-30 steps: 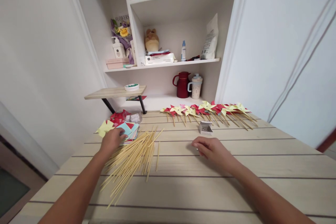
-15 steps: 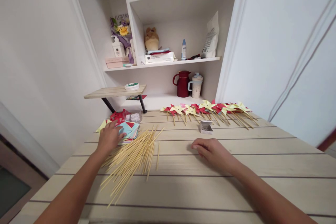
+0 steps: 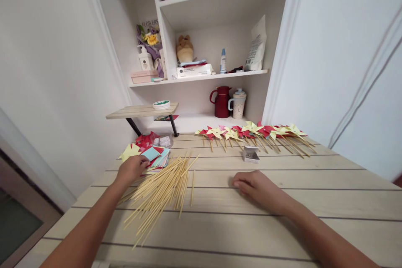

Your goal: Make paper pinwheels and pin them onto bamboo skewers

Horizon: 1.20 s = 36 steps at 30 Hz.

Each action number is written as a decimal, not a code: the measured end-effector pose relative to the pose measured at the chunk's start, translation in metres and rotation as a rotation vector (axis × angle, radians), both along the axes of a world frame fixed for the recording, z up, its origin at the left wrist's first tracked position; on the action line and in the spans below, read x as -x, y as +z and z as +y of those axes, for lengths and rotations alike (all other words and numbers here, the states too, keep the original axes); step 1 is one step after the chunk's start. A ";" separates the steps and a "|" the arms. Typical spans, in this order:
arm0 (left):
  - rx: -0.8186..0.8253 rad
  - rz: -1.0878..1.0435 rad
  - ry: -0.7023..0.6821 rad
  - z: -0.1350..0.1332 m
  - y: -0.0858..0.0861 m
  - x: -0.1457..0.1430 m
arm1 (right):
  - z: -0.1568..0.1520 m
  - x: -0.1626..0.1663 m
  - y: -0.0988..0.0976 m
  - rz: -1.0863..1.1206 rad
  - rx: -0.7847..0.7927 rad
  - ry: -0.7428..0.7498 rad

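My left hand is at the left of the table, its fingers closed at the near edge of a light blue paper square. That square lies over a stack of coloured paper, with red paper beside it. Just in front of the stack, a loose pile of thin wooden sticks is fanned out. My right hand rests on the table with its fingers curled in, and nothing shows in them. A small open box with tiny items inside stands beyond my right hand.
Finished paper pinwheels in red and yellow lie in a row along the table's back. A small raised wooden stand holds a round white tin. Behind are a red jug, a cup and shelves.
My left hand has drawn back slightly toward me, and its fingers have closed at the light blue paper. My right hand stays resting in place. The view has shifted a little.
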<state>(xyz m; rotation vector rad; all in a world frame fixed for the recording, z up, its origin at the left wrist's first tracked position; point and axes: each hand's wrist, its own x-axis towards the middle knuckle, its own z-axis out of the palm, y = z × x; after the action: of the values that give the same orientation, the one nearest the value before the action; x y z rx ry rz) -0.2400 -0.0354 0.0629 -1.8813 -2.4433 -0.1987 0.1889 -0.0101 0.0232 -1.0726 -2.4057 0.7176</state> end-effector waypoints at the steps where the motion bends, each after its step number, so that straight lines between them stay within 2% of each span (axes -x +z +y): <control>1: 0.001 -0.008 0.013 0.000 0.000 -0.001 | 0.000 0.000 0.000 -0.012 0.005 0.015; 11: -0.021 0.002 0.128 0.000 0.000 -0.011 | 0.001 -0.001 -0.001 -0.070 0.026 0.059; 23: -0.185 0.125 0.070 0.014 -0.010 -0.023 | 0.001 -0.001 -0.001 -0.076 0.013 0.063; 29: -0.162 0.109 0.071 0.028 -0.017 -0.023 | 0.000 -0.001 0.000 -0.058 0.023 0.071; 36: -0.144 0.054 0.067 0.029 -0.021 -0.026 | -0.001 -0.001 0.002 -0.053 0.024 0.064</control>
<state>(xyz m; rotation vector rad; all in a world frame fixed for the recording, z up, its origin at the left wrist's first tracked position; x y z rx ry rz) -0.2138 -0.0063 0.0415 -1.7219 -2.3825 -0.3072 0.1897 -0.0111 0.0248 -1.0404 -2.4922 0.7501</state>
